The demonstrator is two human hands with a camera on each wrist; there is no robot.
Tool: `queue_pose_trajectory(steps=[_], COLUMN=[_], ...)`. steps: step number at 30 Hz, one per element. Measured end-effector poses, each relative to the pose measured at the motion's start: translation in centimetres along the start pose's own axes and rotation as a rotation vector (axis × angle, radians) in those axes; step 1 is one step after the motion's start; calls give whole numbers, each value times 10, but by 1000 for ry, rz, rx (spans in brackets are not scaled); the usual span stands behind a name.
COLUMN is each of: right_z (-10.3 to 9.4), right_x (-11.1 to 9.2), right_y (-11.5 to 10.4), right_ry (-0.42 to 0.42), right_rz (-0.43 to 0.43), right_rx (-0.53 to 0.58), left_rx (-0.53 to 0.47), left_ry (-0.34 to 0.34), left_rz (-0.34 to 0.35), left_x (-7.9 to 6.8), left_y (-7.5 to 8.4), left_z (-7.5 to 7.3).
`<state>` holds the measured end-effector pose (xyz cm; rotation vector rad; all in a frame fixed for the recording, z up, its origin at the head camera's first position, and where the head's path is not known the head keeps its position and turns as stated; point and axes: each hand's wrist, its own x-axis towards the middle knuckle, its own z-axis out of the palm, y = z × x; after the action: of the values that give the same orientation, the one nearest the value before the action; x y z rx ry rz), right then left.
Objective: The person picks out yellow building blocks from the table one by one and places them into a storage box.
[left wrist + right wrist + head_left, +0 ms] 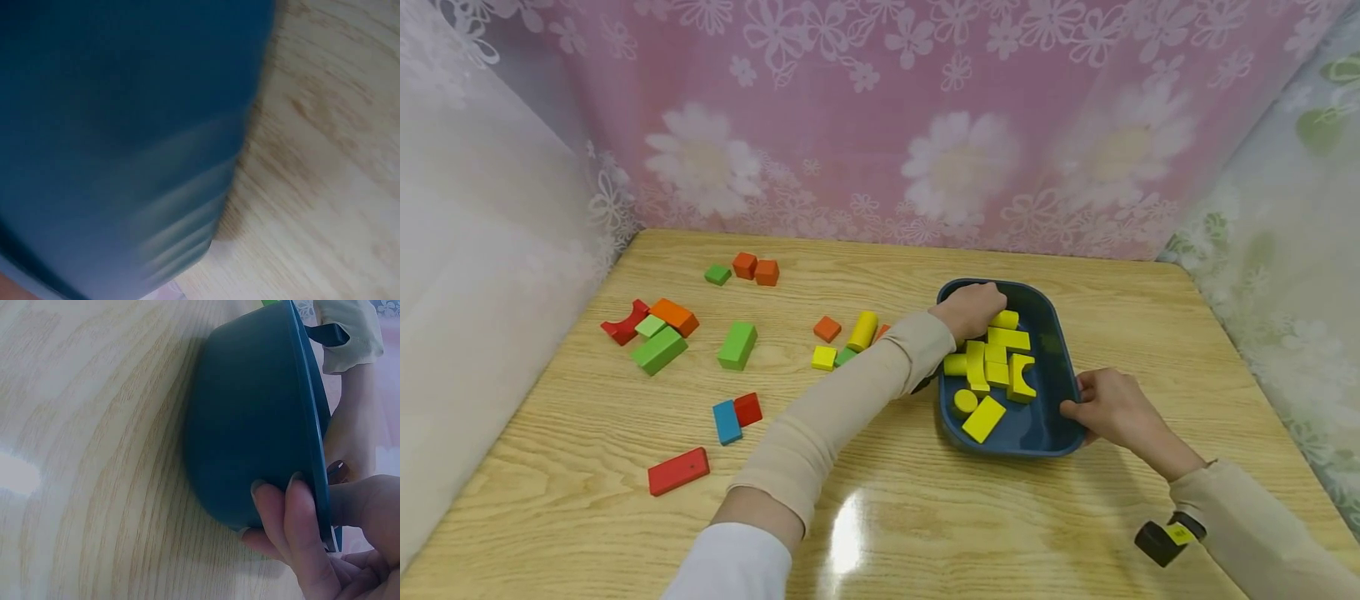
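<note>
A dark blue plastic tub holds several yellow blocks, among them cylinders, rectangular blocks and an arch. My right hand pinches its near right corner, with the thumb inside the rim and the fingers against the outer wall. Across the far left rim reaches my left hand, its knuckles up and fingers down inside. Beside those fingers lies a yellow cylinder; whether they hold anything is hidden. The left wrist view is filled mostly by the tub's ribbed outer wall.
Left on the wooden table lie green, red, orange and blue blocks, including a green block, a red plank and a blue block. A yellow cylinder and a yellow block sit near the left forearm.
</note>
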<state>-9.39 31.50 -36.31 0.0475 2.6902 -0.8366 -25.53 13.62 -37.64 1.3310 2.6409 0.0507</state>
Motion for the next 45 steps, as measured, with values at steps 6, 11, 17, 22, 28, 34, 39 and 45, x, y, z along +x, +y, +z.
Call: queue_pose_trajectory(steps=[6, 11, 17, 22, 28, 34, 39, 45], right_z=[2, 3, 2, 4, 0, 0, 0, -1], right_x=[2, 2, 1, 0, 0, 1, 1, 1], right_y=[2, 2, 3, 3, 4, 4, 2, 1], right_ry=[-1, -4, -1, -9, -7, -6, -8, -8], right_rz=[-7, -16, -18, -17, -13, -16, -15, -21], right_rx=[8, 8, 22, 30, -13, 9, 14, -10], left_rx=[-60, -73, -109, -99, -164, -247, -255, -195], left_ry=[-29, -19, 32, 136, 245, 205, 99, 15], left_rz=[-36, 14, 135, 155, 56, -45, -74, -102], left_x=[-5, -20, -47, -81, -131, -169, -190, -205], left_y=[3, 12, 18, 6, -39, -81, -94, -97], left_z=[0, -4, -8, -17, -37, -18, 2, 14])
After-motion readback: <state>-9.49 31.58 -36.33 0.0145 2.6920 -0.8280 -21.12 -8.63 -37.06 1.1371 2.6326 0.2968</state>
